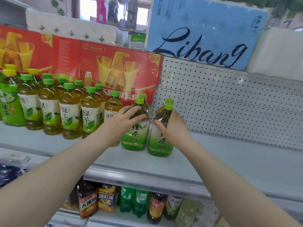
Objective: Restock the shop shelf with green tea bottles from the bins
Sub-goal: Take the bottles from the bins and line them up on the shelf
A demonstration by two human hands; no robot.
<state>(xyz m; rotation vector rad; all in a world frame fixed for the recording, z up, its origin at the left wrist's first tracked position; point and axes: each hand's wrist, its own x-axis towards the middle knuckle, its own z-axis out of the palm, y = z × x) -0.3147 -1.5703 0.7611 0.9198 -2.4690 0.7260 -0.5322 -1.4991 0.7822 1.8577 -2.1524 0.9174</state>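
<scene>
Left grip [127, 119] has its fingers curled over the shoulder of a green tea bottle [135, 136], thumb on the near side. Right grip [174, 128] is wrapped round the shoulder of a second green tea bottle [160, 141], thumb pointing left across the plastic. Both bottles stand upright on the middle shelf [229, 158], just beside each other. They are capped in green and filled with amber tea above green-and-white labels. Right behind each one a further green cap [142, 95] shows, so another bottle stands on its far side.

To the left, a row of tea bottles [70, 112] of the same kind stands several deep, all capped and full. At the far left are yellow-capped bottles [9, 102] with darker green labels. Behind the row leans a red carton [114, 66] wrapped in clear film. Right of the carton is a white perforated back panel [229, 99].

On top sits a blue pack [205, 30] lettered "Libang". White paper rolls [70, 30] lie to its left.

On the lower shelf stand mixed drink bottles [131, 200]: dark tea, green soda and pale tea.
</scene>
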